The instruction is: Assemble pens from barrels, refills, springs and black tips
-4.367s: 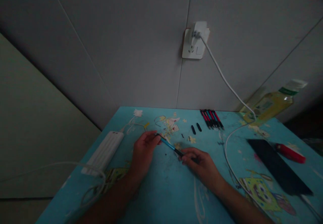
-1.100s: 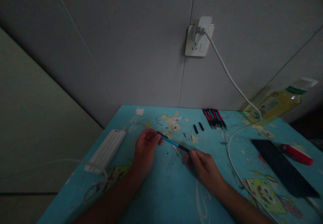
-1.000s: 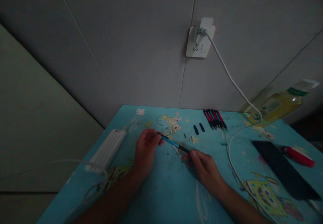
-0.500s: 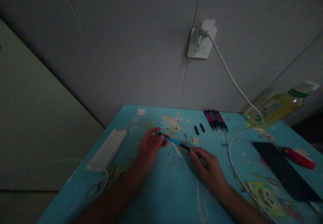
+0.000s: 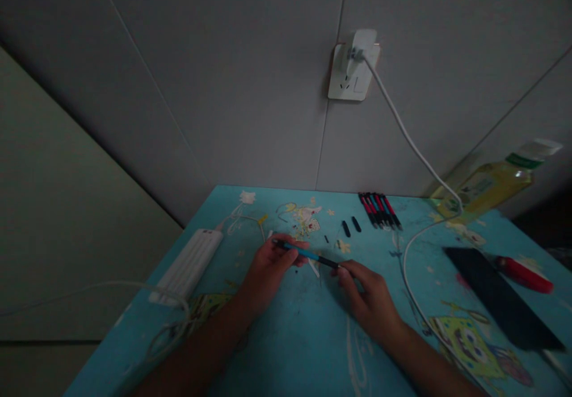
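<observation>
Both of my hands hold one blue pen with black end sections (image 5: 313, 256), slanting down to the right above the table. The fingers and thumb of my left hand (image 5: 268, 272) are closed around its upper left part. My right hand (image 5: 370, 295) pinches the lower right end, so that tip is hidden. Just beneath the pen lies a thin white strip (image 5: 315, 269). Beyond it are two short black tubes (image 5: 346, 228) and a tiny dark piece (image 5: 326, 239). Several red, blue and black pens (image 5: 379, 211) lie side by side at the table's back edge.
A white power strip (image 5: 190, 269) lies at left with its cord. On the right are a white cable (image 5: 406, 260), a black flat slab (image 5: 500, 295), a red-handled object (image 5: 525, 275) and a tilted bottle of yellow liquid (image 5: 491, 185). A wall socket (image 5: 351, 87) is behind.
My left hand has shifted its hold: its fingers, earlier at the pen's upper left end, now wrap further along the barrel. The right hand stays at the lower end.
</observation>
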{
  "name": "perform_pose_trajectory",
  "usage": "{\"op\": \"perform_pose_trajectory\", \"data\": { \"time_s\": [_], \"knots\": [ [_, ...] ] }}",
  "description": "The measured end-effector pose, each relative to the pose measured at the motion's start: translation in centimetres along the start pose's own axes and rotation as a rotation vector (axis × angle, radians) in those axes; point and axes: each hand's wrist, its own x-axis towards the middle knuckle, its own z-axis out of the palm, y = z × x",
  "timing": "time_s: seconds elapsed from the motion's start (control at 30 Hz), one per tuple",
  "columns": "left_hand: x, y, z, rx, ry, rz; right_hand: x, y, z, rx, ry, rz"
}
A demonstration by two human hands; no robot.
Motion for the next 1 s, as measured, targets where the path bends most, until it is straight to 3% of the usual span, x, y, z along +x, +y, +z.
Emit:
{"op": "perform_pose_trajectory", "data": {
  "time_s": [0.33,0.63,0.83,1.0],
  "knots": [
    [-0.3,-0.1,0.3,-0.035,-0.075,0.037,-0.1,-0.2,0.0,0.245,-0.094,0.207],
    [-0.1,0.0,0.2,-0.015,-0.013,0.037,-0.1,0.0,0.0,0.119,-0.014,0.145],
    [-0.2,0.0,0.2,0.000,-0.034,0.016,-0.1,-0.5,-0.2,0.084,-0.091,0.109],
    [-0.3,0.1,-0.1,0.009,-0.086,0.015,-0.4,-1.4,-0.4,0.271,-0.270,0.189]
  ]
}}
